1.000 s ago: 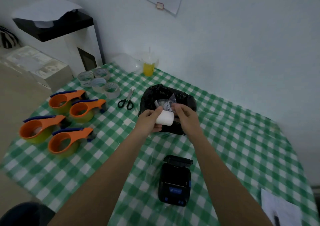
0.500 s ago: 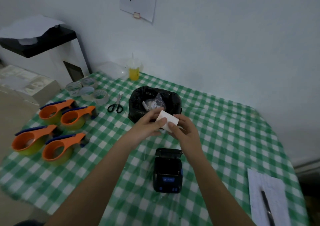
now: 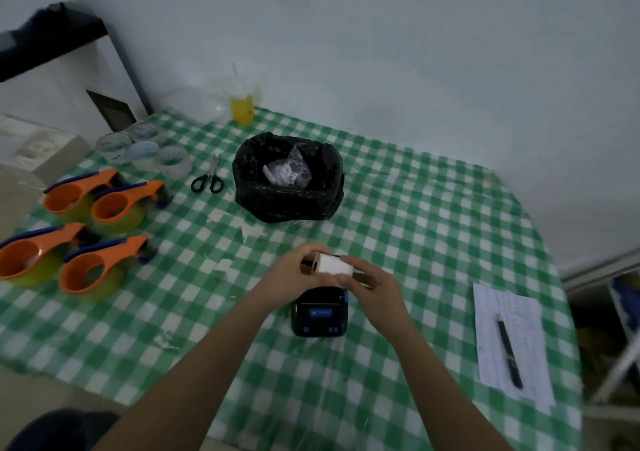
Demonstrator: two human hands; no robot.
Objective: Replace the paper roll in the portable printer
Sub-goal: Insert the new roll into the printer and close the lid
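A small white paper roll (image 3: 333, 265) is gripped between the left hand (image 3: 300, 270) and right hand (image 3: 375, 282), held just above the black portable printer (image 3: 320, 312) on the green-checked tablecloth (image 3: 433, 229).

Both forearms extended forward, converging. Left hand (image 3: 294, 272) and right hand (image 3: 375, 286) curled, fingers (image 3: 346, 280) closed around a paper roll (image 3: 334, 266) (shared grip).
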